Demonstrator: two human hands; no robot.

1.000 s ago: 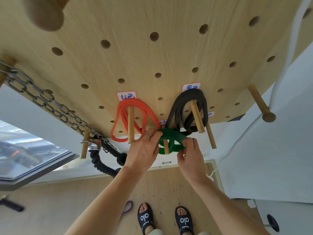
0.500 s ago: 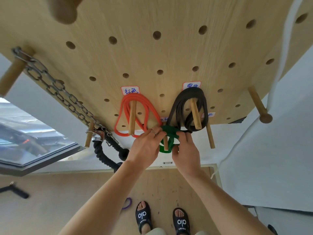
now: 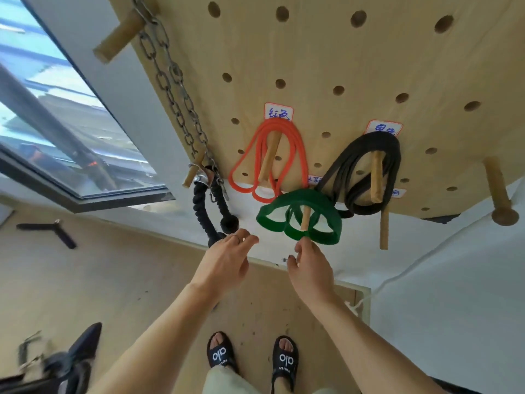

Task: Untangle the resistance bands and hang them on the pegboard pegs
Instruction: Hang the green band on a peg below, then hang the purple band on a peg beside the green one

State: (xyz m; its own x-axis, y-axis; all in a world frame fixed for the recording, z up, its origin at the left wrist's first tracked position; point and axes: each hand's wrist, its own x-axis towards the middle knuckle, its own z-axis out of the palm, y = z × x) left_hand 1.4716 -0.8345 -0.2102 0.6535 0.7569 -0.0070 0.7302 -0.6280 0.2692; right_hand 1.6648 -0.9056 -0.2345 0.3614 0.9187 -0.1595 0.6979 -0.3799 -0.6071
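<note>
Three bands hang on wooden pegs of the pegboard (image 3: 355, 66). The orange band (image 3: 295, 155) is looped over a peg on the left and the black band (image 3: 346, 163) over a peg on the right. Below and between them the green band (image 3: 326, 206) hangs in several loops on a short peg (image 3: 305, 220). My left hand (image 3: 224, 260) is below the green band, fingers relaxed, holding nothing. My right hand (image 3: 311, 265) is just under the green band with its fingertips near the lowest loop, also holding nothing.
A steel chain (image 3: 173, 83) runs down the board's left edge to a black rope handle (image 3: 213, 211). More bare pegs stick out at the right (image 3: 500, 191) and upper left (image 3: 119, 35). A window is at left; dark gear lies on the wooden floor.
Both hands have let go of the green band and dropped away from it; it now hangs alone on its peg. The view has swung left and down.
</note>
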